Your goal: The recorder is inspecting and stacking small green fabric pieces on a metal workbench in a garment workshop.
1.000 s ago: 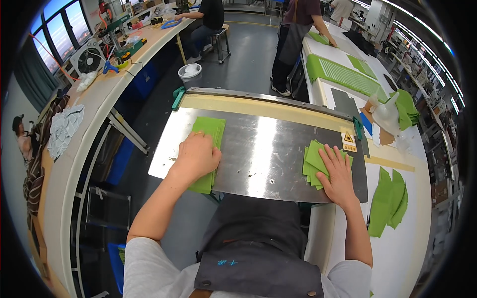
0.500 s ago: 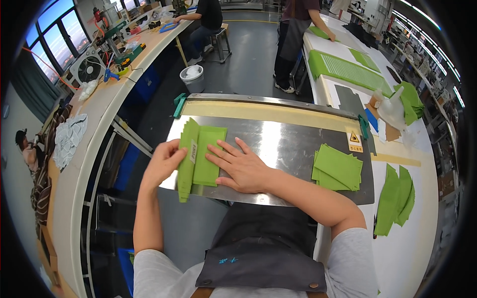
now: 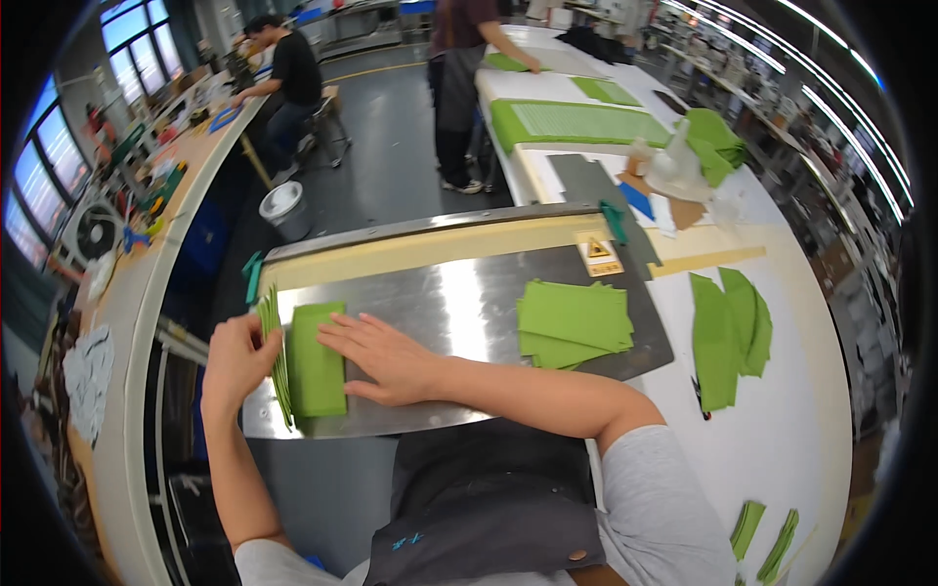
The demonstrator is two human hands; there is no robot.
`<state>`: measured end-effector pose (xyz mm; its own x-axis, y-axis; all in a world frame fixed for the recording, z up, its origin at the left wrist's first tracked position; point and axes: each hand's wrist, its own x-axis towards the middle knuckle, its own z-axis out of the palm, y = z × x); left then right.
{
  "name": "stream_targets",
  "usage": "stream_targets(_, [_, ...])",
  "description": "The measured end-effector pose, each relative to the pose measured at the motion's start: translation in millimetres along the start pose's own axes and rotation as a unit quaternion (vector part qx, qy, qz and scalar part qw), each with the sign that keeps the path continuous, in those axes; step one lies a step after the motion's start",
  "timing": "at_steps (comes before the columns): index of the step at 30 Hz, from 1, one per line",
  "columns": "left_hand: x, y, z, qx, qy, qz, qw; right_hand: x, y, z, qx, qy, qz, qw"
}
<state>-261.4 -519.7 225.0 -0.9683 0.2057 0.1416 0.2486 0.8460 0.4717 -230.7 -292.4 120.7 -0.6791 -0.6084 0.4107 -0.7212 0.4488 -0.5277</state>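
My left hand (image 3: 237,356) grips a bundle of thin green pieces (image 3: 277,361) standing on edge at the left of the metal plate (image 3: 430,322). Beside it, my right hand (image 3: 381,361) lies spread, its fingertips on a flat green rectangular piece (image 3: 316,391). Toward the right of the plate rests a loose, overlapping stack of green pieces (image 3: 572,322). The plate has a steel bar (image 3: 430,223) along its far edge, green clamps (image 3: 614,222) at both ends and a yellow warning sticker (image 3: 599,254).
Left, a long workbench (image 3: 174,264) holds tools and a fan; a seated person (image 3: 293,78) works there. A white bucket (image 3: 284,210) stands on the floor. Another person (image 3: 454,98) stands at the right-hand table (image 3: 791,410), which carries green fabric (image 3: 718,342), a white container (image 3: 674,166) and scraps.
My right hand moved from the right stack to the left pieces. My left hand lifted the bundle onto its edge at the left, leaving one flat piece exposed. The view has also shifted.
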Motion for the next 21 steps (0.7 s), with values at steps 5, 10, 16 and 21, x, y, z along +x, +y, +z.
stream_targets(5, [15,-3,60,-0.171,-0.133,-0.075,0.973,3,-7,-20,0.104,0.066,0.070,0.990])
stream_targets(10, [8,-42,65,-0.306,-0.109,-0.080,0.942,-1,-16,4,-0.006,-0.018,0.003,1.000])
stream_targets(16, [-26,-28,-15,-0.517,0.179,-0.152,0.823,1,-15,10,-0.102,-0.104,0.024,0.989])
stream_targets(21, [2,44,-29,-0.553,0.166,-0.081,0.813,-4,1,19,-0.118,-0.074,0.019,0.990])
